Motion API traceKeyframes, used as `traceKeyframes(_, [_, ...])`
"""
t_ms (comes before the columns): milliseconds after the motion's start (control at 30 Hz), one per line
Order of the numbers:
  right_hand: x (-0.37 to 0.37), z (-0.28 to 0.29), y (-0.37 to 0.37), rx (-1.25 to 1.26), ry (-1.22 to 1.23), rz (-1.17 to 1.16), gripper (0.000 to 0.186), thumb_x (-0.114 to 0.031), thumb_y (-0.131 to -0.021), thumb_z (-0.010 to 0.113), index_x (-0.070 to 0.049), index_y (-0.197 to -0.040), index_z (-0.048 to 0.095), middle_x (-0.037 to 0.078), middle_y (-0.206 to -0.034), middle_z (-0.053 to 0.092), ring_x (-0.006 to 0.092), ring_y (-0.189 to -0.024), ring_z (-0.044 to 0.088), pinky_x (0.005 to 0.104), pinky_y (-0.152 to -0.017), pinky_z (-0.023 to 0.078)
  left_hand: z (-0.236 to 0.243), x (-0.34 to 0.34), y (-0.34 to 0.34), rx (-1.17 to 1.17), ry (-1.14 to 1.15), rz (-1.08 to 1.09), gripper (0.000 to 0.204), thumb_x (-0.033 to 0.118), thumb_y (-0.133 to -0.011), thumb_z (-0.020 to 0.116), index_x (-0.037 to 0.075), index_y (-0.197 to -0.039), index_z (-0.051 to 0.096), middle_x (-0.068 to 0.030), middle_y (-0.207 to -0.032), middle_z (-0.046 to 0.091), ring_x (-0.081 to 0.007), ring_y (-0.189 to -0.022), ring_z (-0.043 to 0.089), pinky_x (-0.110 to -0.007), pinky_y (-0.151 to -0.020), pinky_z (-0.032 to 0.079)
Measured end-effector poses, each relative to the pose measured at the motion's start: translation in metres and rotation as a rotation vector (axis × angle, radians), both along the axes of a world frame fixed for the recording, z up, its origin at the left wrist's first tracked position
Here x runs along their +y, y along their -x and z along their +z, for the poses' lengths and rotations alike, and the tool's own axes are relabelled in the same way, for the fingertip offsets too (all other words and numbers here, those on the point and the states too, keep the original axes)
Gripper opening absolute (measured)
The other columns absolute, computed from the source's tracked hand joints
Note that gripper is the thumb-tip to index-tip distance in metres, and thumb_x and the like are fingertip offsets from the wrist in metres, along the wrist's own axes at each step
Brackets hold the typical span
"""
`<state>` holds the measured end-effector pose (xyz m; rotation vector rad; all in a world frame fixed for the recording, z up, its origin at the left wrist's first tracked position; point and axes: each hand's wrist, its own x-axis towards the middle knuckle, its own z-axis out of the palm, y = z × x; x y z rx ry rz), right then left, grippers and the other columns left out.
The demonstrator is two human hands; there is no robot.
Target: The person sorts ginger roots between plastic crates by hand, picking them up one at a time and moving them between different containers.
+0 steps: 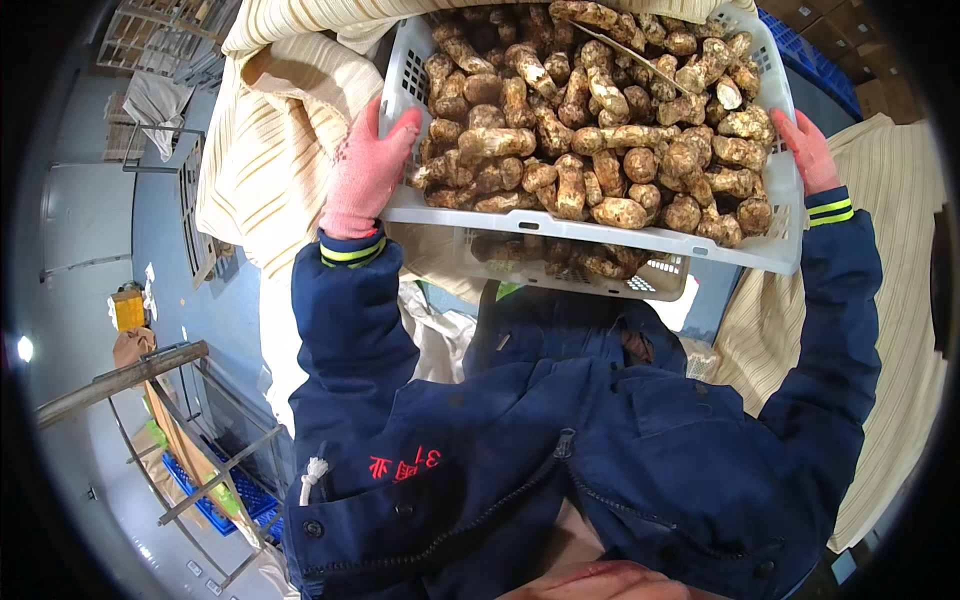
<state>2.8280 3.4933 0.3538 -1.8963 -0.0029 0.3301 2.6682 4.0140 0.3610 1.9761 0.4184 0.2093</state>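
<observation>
A white plastic crate point(640, 236) with slotted sides is heaped with thick brown-and-white mushrooms point(600, 140). My left hand point(366, 178), in a pink glove, grips the crate's left side, its thumb and fingers at the rim. On the opposite side my right hand point(806, 152), gloved the same way, holds the right wall; part of its fingers is hidden. A thin, flat strip point(640, 60) lies slantwise over the mushrooms. Below the held crate shows a second crate point(575, 287), also with mushrooms; most of it is covered from view.
Cream striped cloth point(290, 110) drapes at the left and more point(870, 230) at the right. A wooden beam on a metal frame point(130, 380) stands lower left, near blue crates point(205, 490). Cardboard boxes point(850, 40) and a blue crate point(815, 60) are at far right.
</observation>
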Motion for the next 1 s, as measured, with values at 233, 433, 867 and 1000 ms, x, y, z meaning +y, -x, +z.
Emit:
traceKeyframes(233, [-0.009, -0.01, -0.017, -0.018, -0.043, -0.041, 0.039, -0.027, -0.089, 0.062, -0.001, -0.118, 0.057, -0.002, -0.098, 0.059, 0.0066, -0.089, 0.052, 0.022, -0.079, 0.042, 0.001, 0.003, -0.003, 0.031, 0.127, -0.041, 0.036, 0.019, -0.085, 0.065, -0.001, -0.113, 0.058, -0.0004, -0.078, 0.061, -0.0057, -0.063, 0.052, -0.021, -0.056, 0.042])
traceKeyframes(433, [0.0, -0.009, -0.038, -0.167, 0.087, 0.119, 0.03, -0.023, -0.091, 0.057, 0.002, -0.109, 0.059, -0.001, -0.091, 0.059, 0.0044, -0.082, 0.05, 0.0206, -0.073, 0.041, 0.013, -0.005, 0.04, 0.079, 0.466, -0.018, 0.033, 0.014, -0.081, 0.07, -0.003, -0.107, 0.058, -0.0066, -0.086, 0.064, -0.0108, -0.074, 0.059, -0.023, -0.068, 0.047])
traceKeyframes(867, [-0.009, 0.0, -0.023, 0.101, 0.106, 0.024, 0.031, -0.017, -0.089, 0.058, 0.003, -0.112, 0.056, 0.001, -0.09, 0.06, 0.0083, -0.077, 0.052, 0.0223, -0.07, 0.041, 0.028, -0.025, 0.066, 0.139, 0.653, 0.166, 0.03, 0.01, -0.079, 0.071, -0.003, -0.103, 0.059, -0.0025, -0.075, 0.061, -0.0036, -0.061, 0.05, -0.018, -0.052, 0.039])
traceKeyframes(1000, [-0.005, -0.005, -0.011, -0.078, 0.036, -0.101, 0.035, -0.019, -0.089, 0.059, 0.003, -0.116, 0.054, 0.003, -0.093, 0.06, 0.0094, -0.083, 0.054, 0.0232, -0.075, 0.043, 0.009, -0.031, 0.073, 0.031, 0.62, 0.233, 0.028, 0.006, -0.078, 0.069, -0.003, -0.103, 0.059, -0.0043, -0.084, 0.063, -0.006, -0.069, 0.055, -0.019, -0.058, 0.041])
